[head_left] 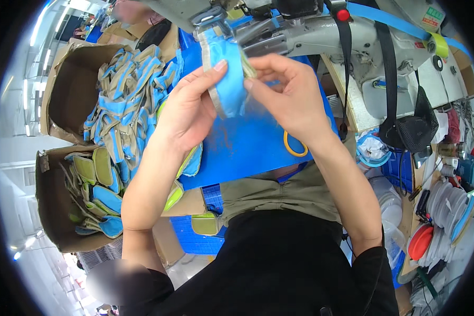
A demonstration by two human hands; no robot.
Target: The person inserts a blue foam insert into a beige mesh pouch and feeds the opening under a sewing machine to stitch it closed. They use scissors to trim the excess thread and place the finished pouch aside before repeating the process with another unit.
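Note:
A light-blue fabric piece with beige edging (229, 79) hangs between my hands, its upper end close under the metal parts of an industrial sewing machine (310, 37). My left hand (192, 102) is closed on its left edge, with the thumb lying on the blue face. From the other side my right hand (289, 89) pinches a pale yellow-green edge of the same piece between thumb and fingers. Below them lies a blue work surface (242, 152). A yellow loop handle (296, 145) rests on it beneath my right wrist.
Blue-and-beige strips (129, 100) heap up at the left beside an open cardboard box (76, 89). A second cardboard box (63, 210) holds several green and blue padded pieces. Black straps (389, 73) hang at the right, near a blue basket (373, 150) and a red disc (421, 242).

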